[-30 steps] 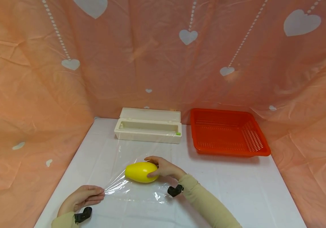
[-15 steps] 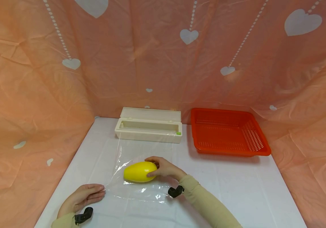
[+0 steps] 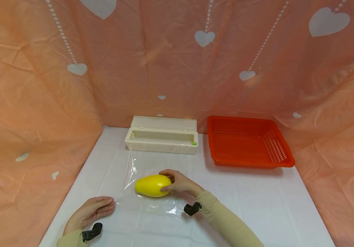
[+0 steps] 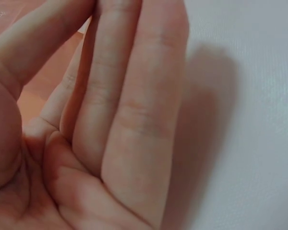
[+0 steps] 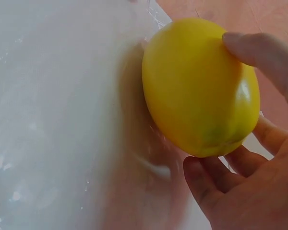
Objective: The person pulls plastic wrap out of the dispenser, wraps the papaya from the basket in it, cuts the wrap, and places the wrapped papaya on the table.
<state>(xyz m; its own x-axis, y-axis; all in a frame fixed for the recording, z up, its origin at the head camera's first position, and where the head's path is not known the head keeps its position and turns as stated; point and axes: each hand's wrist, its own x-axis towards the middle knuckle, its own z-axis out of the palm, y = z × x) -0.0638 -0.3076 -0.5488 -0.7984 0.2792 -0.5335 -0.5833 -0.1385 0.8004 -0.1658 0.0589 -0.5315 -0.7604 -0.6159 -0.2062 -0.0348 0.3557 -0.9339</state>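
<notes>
Slightly right of the film's middle, my right hand (image 3: 180, 181) grips the thick end of a glossy yellow papaya-shaped fruit (image 3: 150, 185). In the right wrist view, the thumb presses one side of the fruit (image 5: 197, 91) and the other fingers curl beneath it. Clear plastic wrap (image 3: 152, 163) runs under the fruit from the white wrap dispenser (image 3: 161, 147). My left hand (image 3: 90, 211) is at the wrap's near left corner, its thumb and fingertips together there. In the left wrist view the left hand's fingers (image 4: 139, 110) are fairly straight, and their tips are cut off.
The dispenser's lid (image 3: 163, 123) stands raised at the back, and a small green piece (image 3: 194, 143) sits at its right front edge. A red perforated basket (image 3: 248, 163) stands at the back right. Patterned orange cloth (image 3: 177, 68) encloses the white table (image 3: 241, 206).
The wrap's taut creases between my left hand and the fruit have gone, and the film lies flatter. My left hand has shifted slightly up. My right hand stays on the fruit.
</notes>
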